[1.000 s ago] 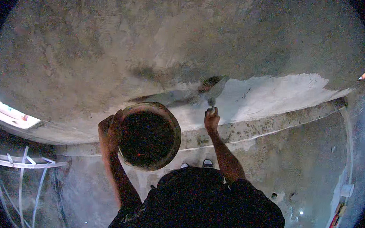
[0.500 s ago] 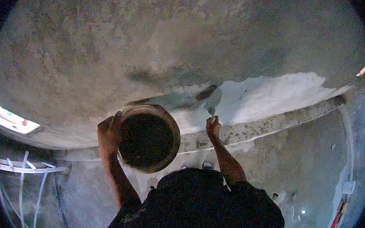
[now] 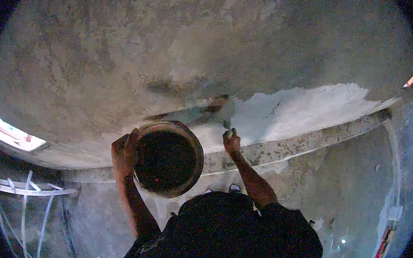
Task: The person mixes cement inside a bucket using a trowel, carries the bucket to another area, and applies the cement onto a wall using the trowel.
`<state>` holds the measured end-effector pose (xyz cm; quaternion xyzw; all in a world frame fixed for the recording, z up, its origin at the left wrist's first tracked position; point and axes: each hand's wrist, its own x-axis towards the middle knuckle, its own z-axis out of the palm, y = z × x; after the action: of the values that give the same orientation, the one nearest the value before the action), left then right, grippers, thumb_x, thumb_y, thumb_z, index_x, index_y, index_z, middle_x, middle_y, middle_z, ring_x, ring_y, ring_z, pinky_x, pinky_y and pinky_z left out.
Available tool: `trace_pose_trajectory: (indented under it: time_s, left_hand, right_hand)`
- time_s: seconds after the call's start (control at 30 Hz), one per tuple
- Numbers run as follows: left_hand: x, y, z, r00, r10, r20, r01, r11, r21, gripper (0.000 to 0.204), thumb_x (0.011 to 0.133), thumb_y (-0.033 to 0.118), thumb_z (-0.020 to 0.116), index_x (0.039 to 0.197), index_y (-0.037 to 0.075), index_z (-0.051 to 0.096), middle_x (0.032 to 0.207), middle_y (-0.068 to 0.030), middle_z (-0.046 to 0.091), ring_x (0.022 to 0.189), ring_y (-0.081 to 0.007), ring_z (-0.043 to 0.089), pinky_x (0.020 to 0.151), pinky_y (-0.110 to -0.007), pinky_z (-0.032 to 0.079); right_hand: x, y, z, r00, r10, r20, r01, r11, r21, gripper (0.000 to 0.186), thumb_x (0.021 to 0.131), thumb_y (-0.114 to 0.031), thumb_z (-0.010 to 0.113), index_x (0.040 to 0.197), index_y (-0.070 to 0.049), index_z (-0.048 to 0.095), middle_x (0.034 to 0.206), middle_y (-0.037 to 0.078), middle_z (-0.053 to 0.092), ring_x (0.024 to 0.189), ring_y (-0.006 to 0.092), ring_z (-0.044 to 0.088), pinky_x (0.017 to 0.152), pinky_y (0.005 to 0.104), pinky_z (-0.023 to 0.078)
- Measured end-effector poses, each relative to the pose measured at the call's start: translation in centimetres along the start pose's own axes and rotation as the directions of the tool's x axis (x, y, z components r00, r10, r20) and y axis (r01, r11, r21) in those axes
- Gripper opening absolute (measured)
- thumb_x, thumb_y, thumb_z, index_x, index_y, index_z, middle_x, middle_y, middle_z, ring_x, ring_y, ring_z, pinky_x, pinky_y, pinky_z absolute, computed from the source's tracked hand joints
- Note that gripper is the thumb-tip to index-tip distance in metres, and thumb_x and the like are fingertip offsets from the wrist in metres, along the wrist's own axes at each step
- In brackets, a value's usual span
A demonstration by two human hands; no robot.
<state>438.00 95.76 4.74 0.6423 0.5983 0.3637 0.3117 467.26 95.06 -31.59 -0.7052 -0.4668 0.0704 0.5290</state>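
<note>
A person's left hand (image 3: 124, 152) grips a bucket (image 3: 198, 157) at its side, before a rough wall (image 3: 126, 40). The right hand (image 3: 232, 141) holds a small tool (image 3: 227, 124), apparently a trowel, by the wall's white patch (image 3: 310, 105).

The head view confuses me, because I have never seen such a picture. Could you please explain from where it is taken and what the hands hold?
There is no machine here: a person works with two bare hands. A fisheye camera on the head looks down, so straight edges seem bent. The left hand holds a round container by its side; its inside is too dark to read. The right hand grips a small tool, perhaps a trowel, at the wall. A whitish patch covers part of the wall's lower area, above the floor.
</note>
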Motion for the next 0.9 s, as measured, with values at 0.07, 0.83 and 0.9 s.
trace_pose_trajectory:
  time_s: [0.07, 0.83, 0.9]
  left_hand:
    - [0.0, -0.2, 0.0, 0.999, -0.032, 0.006, 0.032, 0.999, 0.018, 0.035, 0.089, 0.028, 0.057, 0.075, -0.004, 0.057, 0.062, -0.0057, 0.052, 0.06, -0.0121, 0.04, 0.057, -0.031, 0.038]
    - [-1.0, -0.7, -0.5, 1.0, 0.025, 0.008, -0.026, 0.994, 0.104, 0.041, 0.09, 0.032, 0.055, 0.076, -0.006, 0.059, 0.061, -0.0094, 0.055, 0.058, -0.0148, 0.042, 0.057, -0.033, 0.04]
    - [-0.9, -0.9, -0.5, 0.984, 0.178, 0.028, -0.18, 0.965, 0.19, 0.041, 0.09, 0.031, 0.055, 0.076, -0.007, 0.059, 0.062, -0.0109, 0.055, 0.058, -0.0152, 0.043, 0.057, -0.034, 0.041]
  right_hand:
    - [1.4, -0.3, -0.8, 0.963, 0.269, 0.008, -0.264, 0.939, 0.22, 0.039, 0.085, -0.023, 0.062, 0.11, 0.003, 0.048, 0.06, 0.018, 0.058, 0.052, 0.0332, 0.058, 0.049, 0.0401, 0.044]
    - [3.7, 5.3, 4.6, 0.977, -0.104, -0.189, 0.072, 0.983, -0.168, 0.046, 0.088, -0.025, 0.055, 0.121, 0.006, 0.047, 0.094, 0.023, 0.061, 0.072, 0.0346, 0.06, 0.063, 0.0422, 0.047]
    - [1.9, 3.8, 4.3, 0.952, 0.253, 0.173, -0.213, 0.952, -0.219, 0.033, 0.091, -0.018, 0.049, 0.118, 0.0, 0.05, 0.084, 0.016, 0.061, 0.065, 0.0299, 0.059, 0.056, 0.0405, 0.045]
